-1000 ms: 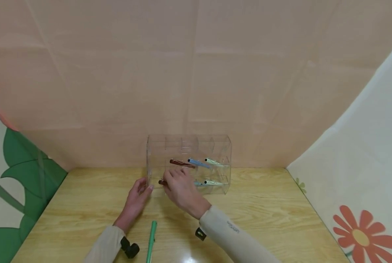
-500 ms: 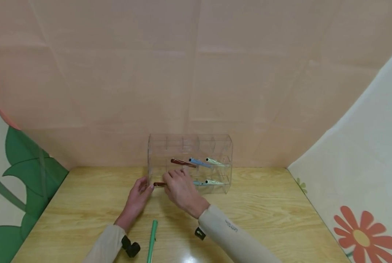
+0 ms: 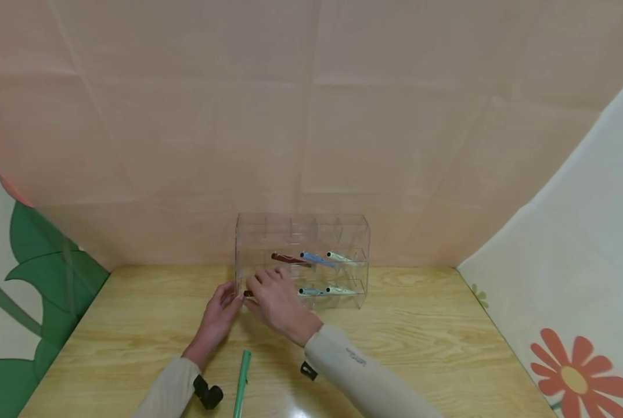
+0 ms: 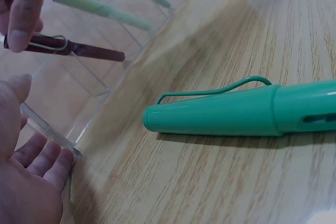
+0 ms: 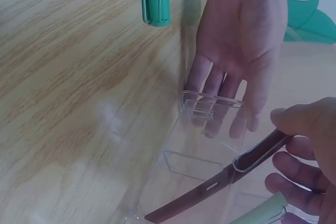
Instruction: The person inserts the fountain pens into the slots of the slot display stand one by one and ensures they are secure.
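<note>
My right hand (image 3: 277, 302) pinches the cap end of a dark red fountain pen (image 5: 205, 187) between thumb and fingers. The pen lies slanted at the left end of the lower row of a clear acrylic pen stand (image 3: 302, 223). My left hand (image 3: 221, 310) holds the stand's left side panel, fingers along the outside and thumb by the front edge. Beside the held pen is a light green pen (image 4: 102, 8), hidden behind my right hand in the head view. A blue pen (image 3: 311, 291) and a pale green pen (image 3: 342, 290) lie further right in that row.
On the middle row rest another dark red pen (image 3: 290, 259), a blue pen (image 3: 316, 259) and a pale green pen (image 3: 341, 257). A bright green fountain pen (image 3: 241, 383) lies on the wooden table (image 3: 421, 348) between my forearms. A pink cloth backdrop (image 3: 301, 116) stands behind.
My right hand has shifted left, uncovering the blue pen in the lower row. The dark red pen's end has moved left, close to my left thumb. My left hand stays at the stand's side.
</note>
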`<control>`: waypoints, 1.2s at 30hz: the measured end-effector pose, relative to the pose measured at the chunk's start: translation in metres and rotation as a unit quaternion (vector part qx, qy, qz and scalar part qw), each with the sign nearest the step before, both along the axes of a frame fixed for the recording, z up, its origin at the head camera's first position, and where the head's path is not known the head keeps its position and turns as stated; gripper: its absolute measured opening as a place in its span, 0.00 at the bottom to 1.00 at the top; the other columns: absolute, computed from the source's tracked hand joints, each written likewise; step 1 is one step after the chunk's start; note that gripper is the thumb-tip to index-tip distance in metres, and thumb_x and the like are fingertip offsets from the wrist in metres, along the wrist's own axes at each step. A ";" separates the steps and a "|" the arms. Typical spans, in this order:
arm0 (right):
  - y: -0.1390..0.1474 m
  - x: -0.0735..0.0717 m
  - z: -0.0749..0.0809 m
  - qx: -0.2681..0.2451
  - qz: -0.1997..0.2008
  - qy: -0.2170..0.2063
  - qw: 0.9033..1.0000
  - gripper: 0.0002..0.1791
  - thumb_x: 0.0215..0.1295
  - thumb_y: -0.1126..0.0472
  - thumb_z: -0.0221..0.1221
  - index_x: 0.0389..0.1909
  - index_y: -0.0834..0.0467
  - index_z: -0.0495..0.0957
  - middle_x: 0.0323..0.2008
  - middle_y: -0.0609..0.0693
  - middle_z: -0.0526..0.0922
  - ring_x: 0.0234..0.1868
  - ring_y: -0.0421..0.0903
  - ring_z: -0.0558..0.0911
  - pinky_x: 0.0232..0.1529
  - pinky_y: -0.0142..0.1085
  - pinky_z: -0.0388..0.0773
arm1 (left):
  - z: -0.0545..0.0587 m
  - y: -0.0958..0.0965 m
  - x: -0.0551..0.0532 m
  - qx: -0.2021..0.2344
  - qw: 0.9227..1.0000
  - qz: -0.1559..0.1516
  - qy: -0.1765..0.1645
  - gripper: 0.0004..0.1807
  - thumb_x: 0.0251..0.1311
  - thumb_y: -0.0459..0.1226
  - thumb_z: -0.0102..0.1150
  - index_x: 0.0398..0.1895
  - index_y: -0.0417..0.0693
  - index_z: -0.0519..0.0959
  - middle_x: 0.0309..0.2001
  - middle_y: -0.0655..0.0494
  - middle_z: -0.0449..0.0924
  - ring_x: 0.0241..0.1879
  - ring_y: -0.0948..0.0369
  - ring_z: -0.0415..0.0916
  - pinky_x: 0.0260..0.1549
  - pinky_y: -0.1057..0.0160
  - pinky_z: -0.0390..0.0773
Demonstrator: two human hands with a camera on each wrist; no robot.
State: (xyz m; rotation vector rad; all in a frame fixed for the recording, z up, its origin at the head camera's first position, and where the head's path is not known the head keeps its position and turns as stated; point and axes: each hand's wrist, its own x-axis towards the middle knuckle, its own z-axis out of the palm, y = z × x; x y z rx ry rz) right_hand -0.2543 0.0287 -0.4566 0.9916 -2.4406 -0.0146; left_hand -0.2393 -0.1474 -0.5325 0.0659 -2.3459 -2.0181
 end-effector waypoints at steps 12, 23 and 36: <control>-0.002 0.003 0.003 0.014 -0.009 -0.021 1.000 0.09 0.73 0.48 0.68 0.47 0.45 0.84 0.44 0.42 0.88 0.47 0.42 0.85 0.56 0.38 0.79 | -0.003 0.000 0.000 -0.011 1.000 0.007 -0.019 0.31 0.79 0.41 0.57 0.78 0.38 0.62 0.78 0.32 0.66 0.77 0.36 0.67 0.76 0.37 0.71; 0.001 0.003 0.007 0.027 -0.002 -0.036 0.999 0.08 0.74 0.55 0.66 0.50 0.45 0.87 0.47 0.43 0.88 0.51 0.43 0.86 0.60 0.41 0.81 | -0.001 -0.001 0.001 -0.006 1.000 -0.003 -0.025 0.32 0.80 0.43 0.57 0.79 0.39 0.61 0.78 0.32 0.65 0.78 0.36 0.65 0.77 0.37 0.69; 0.011 0.010 0.015 -0.020 0.006 -0.040 0.999 0.12 0.73 0.59 0.65 0.54 0.47 0.85 0.48 0.44 0.86 0.52 0.44 0.84 0.57 0.41 0.80 | -0.002 0.000 0.000 0.003 1.000 0.005 -0.012 0.31 0.79 0.40 0.58 0.78 0.37 0.62 0.77 0.31 0.66 0.77 0.35 0.66 0.77 0.37 0.70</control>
